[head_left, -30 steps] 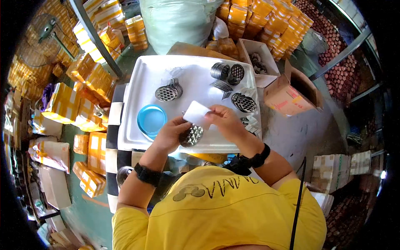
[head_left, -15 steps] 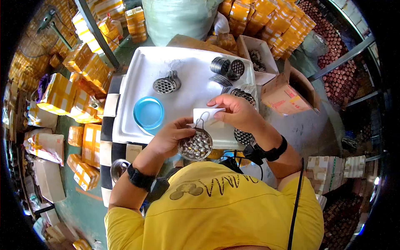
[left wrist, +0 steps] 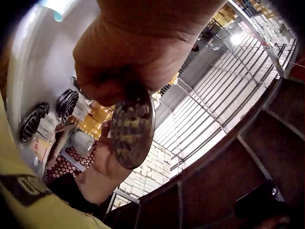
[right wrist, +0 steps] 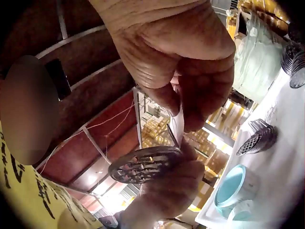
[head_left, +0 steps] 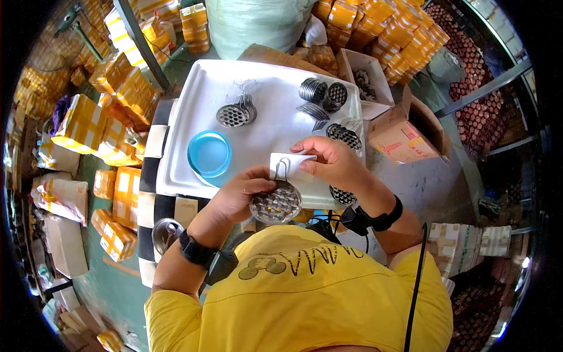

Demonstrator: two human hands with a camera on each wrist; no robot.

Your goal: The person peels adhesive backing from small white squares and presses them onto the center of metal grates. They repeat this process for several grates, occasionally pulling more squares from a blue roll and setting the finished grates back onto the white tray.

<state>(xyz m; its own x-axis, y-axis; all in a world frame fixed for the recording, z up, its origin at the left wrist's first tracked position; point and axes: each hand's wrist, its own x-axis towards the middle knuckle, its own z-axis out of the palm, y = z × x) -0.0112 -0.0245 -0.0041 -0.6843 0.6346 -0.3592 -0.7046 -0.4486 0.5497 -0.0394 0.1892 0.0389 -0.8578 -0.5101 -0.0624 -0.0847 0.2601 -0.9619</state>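
My left hand (head_left: 237, 192) pinches a round metal disc with raised bumps (head_left: 275, 202) near the base of its wire loop. The disc hangs over the near edge of the white tray. Between the thumb and fingers of my right hand (head_left: 337, 161) is a small white card (head_left: 293, 166), which lies behind the wire loop. In the left wrist view the disc (left wrist: 133, 129) hangs below the left hand (left wrist: 133, 52). The right wrist view has the right hand (right wrist: 176, 57) above the disc (right wrist: 143, 164), the card (right wrist: 177, 125) seen nearly edge-on.
The white tray (head_left: 176, 176) bears a blue round container (head_left: 209, 154), a stack of discs (head_left: 233, 115) at left and several stacks (head_left: 335, 97) at right. An opened cardboard box (head_left: 404, 138) stands beyond its right side. A metal bowl (head_left: 166, 234) sits at lower left.
Compared with a second ago, the disc has turned to face up and its loop now shows against the card. The card has tilted and moved slightly right, and both hands have shifted a little.
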